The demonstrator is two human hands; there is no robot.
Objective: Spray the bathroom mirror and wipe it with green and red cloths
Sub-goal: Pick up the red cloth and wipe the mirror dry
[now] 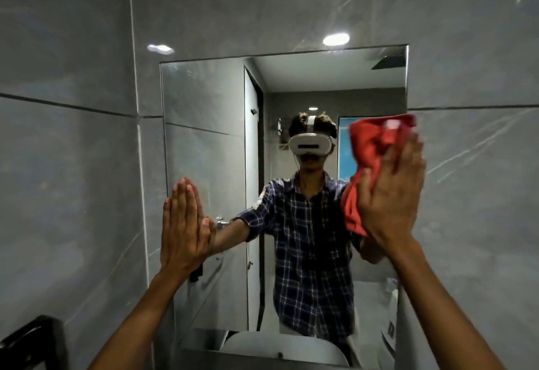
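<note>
Fingers [405, 148] of the right hand [393, 194] press flat and close together over the bunched red cloth [367, 148], pinning it against the mirror [204, 136] at its right edge, about 3 o'clock on the glass. Part of the cloth hangs loose below the palm. The left hand [182, 227] lies flat on the mirror's left edge near 9 o'clock, fingers straight and together, holding nothing; it seems to brace the body.

To wipe well, I judge the palm should keep even pressure and sweep in overlapping passes toward 9 o'clock, tucking in the loose tail so it does not streak.

Grey wall tile [73, 165] borders the glass on all sides. Open glass lies from 12 round to 6 o'clock across the centre. No green cloth or spray bottle is visible.
</note>
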